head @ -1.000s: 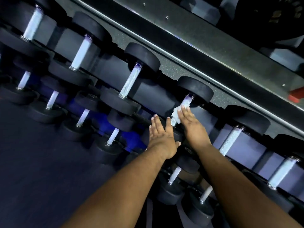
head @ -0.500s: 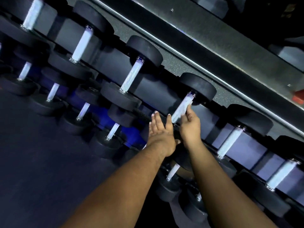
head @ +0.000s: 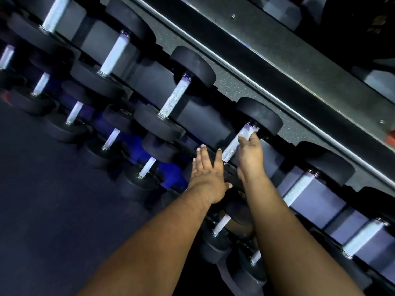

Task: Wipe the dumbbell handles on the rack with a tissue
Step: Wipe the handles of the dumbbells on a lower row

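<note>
Head view is showing the right hand [head: 250,154] curling round the far end of a knurled dumbbell handle [head: 234,144], a white tissue [head: 253,131] bunching at its fingers. Left hand [head: 205,174] is lying flat, fingers straight, on that dumbbell's near head. Dumbbells are sitting in the rack [head: 203,122] cradles along both tiers.
</note>
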Motion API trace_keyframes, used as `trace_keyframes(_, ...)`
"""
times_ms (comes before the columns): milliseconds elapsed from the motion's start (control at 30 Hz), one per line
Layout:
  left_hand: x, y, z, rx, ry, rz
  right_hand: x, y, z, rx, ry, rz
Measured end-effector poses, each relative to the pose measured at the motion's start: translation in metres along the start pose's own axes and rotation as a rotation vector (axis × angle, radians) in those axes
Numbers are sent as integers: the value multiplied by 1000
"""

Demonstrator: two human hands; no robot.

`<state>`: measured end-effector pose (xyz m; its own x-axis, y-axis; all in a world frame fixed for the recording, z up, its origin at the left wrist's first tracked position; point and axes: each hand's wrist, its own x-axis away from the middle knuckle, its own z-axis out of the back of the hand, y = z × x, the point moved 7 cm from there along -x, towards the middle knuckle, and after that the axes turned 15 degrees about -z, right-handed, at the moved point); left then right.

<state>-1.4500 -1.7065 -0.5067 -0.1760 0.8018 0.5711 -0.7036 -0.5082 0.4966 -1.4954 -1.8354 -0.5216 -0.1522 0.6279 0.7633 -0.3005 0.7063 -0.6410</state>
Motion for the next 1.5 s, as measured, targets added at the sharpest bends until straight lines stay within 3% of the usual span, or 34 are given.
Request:
trace_keyframes(100,1,0,-2,14,4,-9,9,21,4,209,37,-46)
trace_keyframes(200,-2,0,0,21,6,-20,28,43,6,430,-59,-100)
trace_keyframes(267,0,-1,-1,16,3,-10,20,35,5,301,-82,-137)
trace_keyframes(400,0,0,-1,1,-15,-1,-6,-7,5,-88,38,-58)
trace_keyframes(600,1,-2,-1,2,-13,6,25,26,-9,12,-112,-195)
trace_keyframes(733,1,0,-2,15,-15,2,6,-8,-1,-175,-33,-211)
trace_keyframes(833,1,0,-1,27,4,0,-10,-22,-3,-289,-112,-265)
trace_keyframes(1000,0,-2,-3,37,2,-10,6,-7,7,-81,-138,-180)
trace_keyframes(1233,1,-1,-1,12,-5,2,-14,-13,-2,-101,-139,-295)
trace_keyframes(1433,0,-3,-4,12,14,-6,7,5,7,-18,-169,-172)
trace_keyframes(1500,0,-1,-3,12,15,-2,1,4,4,-18,-142,-213)
